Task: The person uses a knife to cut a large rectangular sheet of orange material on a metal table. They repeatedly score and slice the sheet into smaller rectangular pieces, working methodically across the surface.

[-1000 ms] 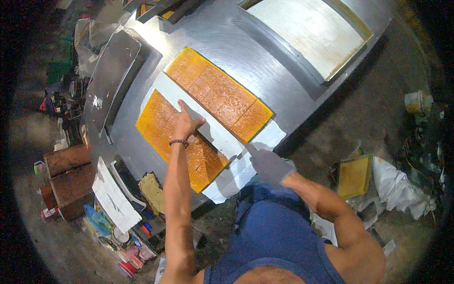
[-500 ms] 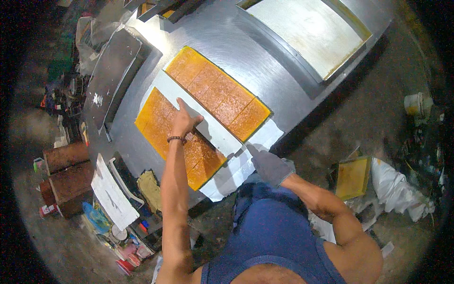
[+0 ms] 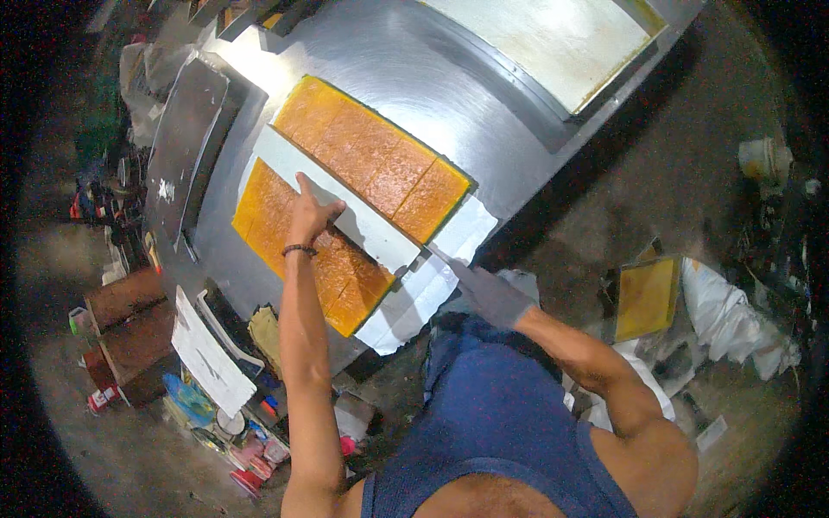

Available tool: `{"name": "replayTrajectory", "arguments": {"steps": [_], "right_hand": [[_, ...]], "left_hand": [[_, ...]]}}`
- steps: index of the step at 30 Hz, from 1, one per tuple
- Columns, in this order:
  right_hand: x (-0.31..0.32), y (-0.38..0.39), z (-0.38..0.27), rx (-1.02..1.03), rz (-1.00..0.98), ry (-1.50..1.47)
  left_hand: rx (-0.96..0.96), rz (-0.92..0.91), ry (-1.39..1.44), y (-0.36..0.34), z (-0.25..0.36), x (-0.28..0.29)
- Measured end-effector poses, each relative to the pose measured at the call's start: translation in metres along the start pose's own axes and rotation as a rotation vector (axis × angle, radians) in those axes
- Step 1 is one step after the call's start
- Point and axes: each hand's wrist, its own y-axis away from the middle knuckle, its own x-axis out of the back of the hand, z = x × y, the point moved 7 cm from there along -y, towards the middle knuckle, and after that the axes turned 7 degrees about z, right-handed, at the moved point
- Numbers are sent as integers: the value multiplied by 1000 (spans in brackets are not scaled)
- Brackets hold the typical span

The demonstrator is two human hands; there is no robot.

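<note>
An orange-brown slab (image 3: 388, 157) with yellow edges and straight cut lines lies on a white sheet (image 3: 466, 231) on the metal table. Across its middle rests a long pale flat strip (image 3: 371, 221). Bare and wearing a dark beaded bracelet, my left hand (image 3: 311, 212) presses on the strip, index finger stretched along it and thumb spread. My right hand (image 3: 499, 298), in a grey glove, is closed around what looks like a knife (image 3: 443, 255). Its thin blade points at the strip's near right end, by the slab's edge; the handle is hidden in the glove.
The shiny metal table (image 3: 380, 52) ends along a diagonal edge at the right. A shallow pale tray (image 3: 535, 43) stands at its far right, a dark metal sheet (image 3: 186, 142) at its left. Below left lies a white board (image 3: 211, 354); a yellowish tray (image 3: 646, 298) is at the right.
My right hand has drawn back a little from the strip's end, and more of the blade shows. My left hand stays pressed on the strip. The whole view has shifted slightly.
</note>
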Motion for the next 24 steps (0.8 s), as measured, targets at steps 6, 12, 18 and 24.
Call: {"name": "replayTrajectory", "arguments": {"steps": [6,12,18,24], "right_hand": [[39,138,62,-116,-101,110],[93,121,59,-359,209,55],[74,-42,22,-248,409,-317],[38,-69,-5,-357,315,-429]], "left_hand": [[34,-31,30,6,6,6],[53,-98,-48,10,27,23],[237,-48,-36,11,29,18],[355,35,116,13,29,7]]}}
